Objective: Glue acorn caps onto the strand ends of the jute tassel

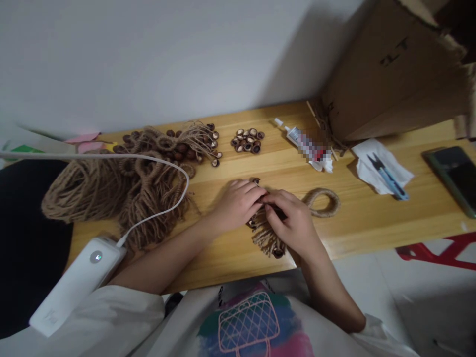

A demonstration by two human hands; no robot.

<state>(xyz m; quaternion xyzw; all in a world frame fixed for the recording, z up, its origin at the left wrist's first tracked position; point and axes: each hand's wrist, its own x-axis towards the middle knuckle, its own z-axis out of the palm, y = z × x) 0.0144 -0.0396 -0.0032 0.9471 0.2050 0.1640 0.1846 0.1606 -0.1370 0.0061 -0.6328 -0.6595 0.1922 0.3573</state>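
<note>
On the wooden table in front of me lies a fringed twine piece (266, 237) with dark half nut shells along its edges, partly covered by both hands. My left hand (240, 202) is closed over its upper part, fingers bent and pressed down. My right hand (292, 220) is closed in a pinch right beside the left fingertips. Something small and dark shows where the fingertips meet, but its kind is hidden. A twine-wrapped ring (324, 192) rests just right of my right hand. Beyond the hands sits a cluster of halved nut shells (247, 141).
To the left are a twine skein (84, 191), twine tassels (150, 208) and more nut shells. A cabled white power bank (76, 287) lies near my left arm. Rightward are a glue tube (307, 144), thread snips (388, 176) on tissue, a phone (455, 173) and a cardboard box (394, 74).
</note>
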